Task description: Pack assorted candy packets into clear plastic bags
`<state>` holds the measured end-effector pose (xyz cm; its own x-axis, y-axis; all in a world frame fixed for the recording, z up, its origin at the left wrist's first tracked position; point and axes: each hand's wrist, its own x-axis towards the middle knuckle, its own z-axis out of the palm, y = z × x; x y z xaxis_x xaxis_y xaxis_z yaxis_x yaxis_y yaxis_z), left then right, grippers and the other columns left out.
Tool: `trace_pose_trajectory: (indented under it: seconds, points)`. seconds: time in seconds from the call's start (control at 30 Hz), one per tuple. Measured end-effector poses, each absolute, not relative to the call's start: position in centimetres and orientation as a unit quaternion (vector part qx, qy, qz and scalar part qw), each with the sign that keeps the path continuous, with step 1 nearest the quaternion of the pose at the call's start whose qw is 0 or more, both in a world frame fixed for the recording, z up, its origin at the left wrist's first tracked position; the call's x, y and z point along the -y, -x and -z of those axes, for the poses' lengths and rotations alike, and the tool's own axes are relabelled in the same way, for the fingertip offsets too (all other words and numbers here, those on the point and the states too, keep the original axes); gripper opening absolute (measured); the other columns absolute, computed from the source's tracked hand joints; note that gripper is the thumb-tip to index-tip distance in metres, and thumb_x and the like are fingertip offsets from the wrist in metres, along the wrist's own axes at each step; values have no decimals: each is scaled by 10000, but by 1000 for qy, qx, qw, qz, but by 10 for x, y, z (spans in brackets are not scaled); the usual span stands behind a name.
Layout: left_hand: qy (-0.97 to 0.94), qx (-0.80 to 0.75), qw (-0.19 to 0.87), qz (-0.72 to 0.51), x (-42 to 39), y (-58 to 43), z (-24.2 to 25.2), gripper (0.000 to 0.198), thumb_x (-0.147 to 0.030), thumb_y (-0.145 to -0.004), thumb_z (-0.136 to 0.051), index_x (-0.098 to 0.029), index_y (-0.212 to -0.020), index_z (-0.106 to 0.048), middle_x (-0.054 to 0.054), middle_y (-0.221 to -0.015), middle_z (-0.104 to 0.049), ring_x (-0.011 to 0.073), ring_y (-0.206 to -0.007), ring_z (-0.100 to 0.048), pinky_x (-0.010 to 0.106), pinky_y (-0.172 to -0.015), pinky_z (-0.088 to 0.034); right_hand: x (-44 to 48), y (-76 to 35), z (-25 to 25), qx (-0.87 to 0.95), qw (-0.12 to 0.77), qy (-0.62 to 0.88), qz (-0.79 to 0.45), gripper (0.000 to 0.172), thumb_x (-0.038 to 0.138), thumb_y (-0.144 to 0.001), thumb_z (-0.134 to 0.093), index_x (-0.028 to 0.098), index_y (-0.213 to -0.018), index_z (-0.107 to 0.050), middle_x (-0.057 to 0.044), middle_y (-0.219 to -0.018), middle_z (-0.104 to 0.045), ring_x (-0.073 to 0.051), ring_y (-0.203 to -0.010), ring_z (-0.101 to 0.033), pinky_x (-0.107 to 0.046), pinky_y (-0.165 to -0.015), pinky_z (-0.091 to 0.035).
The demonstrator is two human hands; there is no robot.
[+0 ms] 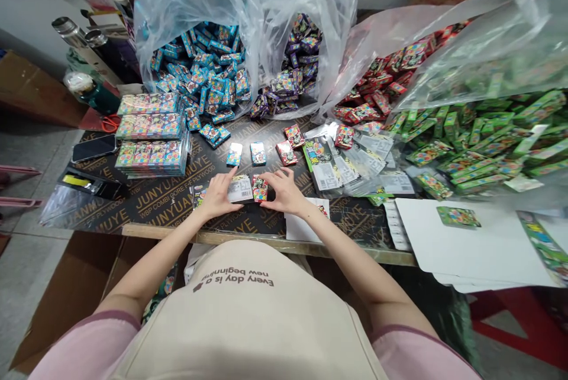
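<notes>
A printed clear packet with a barcode [240, 189] lies flat on the dark board near its front edge. My left hand [216, 195] rests over it, thumb and index finger spread apart. At the packet's right end is a small red box [260, 189], gripped between the thumb and fingers of my right hand [284, 192]. Just beyond my hands are two small blue boxes [235, 154] and loose red boxes [286, 153]. Beside them on the right, more printed packets [350, 158] lie fanned out, with a red box on top.
Clear bags at the back hold blue boxes [213, 84], purple boxes [304, 48] and red boxes [390, 75]. Green boxes [483, 137] heap at right, near white card sheets [439, 244]. At left stand wrapped stacks [151, 158], a phone [94, 148] and a tape dispenser [84, 183].
</notes>
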<state>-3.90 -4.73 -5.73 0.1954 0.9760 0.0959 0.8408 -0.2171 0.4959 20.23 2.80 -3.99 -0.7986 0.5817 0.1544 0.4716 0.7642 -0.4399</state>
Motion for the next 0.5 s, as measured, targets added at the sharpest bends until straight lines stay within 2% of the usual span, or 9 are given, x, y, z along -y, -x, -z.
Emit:
trace_pose_trajectory:
  seconds: [0.2, 0.5]
  points:
    - [-732, -609, 192, -238, 45, 36, 56, 1146, -417, -592, -796, -221, -1491, -112, 96, -1153, -551, 282, -1022, -512, 410, -892, -394, -34, -210, 38, 906, 182, 316, -212, 640, 461, -670, -711, 187, -1211, -508, -99, -1130, -653, -278, -989, -553, -475, -1012, -205]
    - [-762, -570, 226, -207, 42, 32, 50, 1175, -402, -589, -797, -222, -1499, -77, 104, -1177, -550, 294, -1054, -509, 434, -913, -401, -39, -211, 35, 925, 144, 251, -246, 693, 459, -662, -729, 196, -1262, -505, -98, -1145, -648, -282, -1026, -545, -498, -1045, -200]
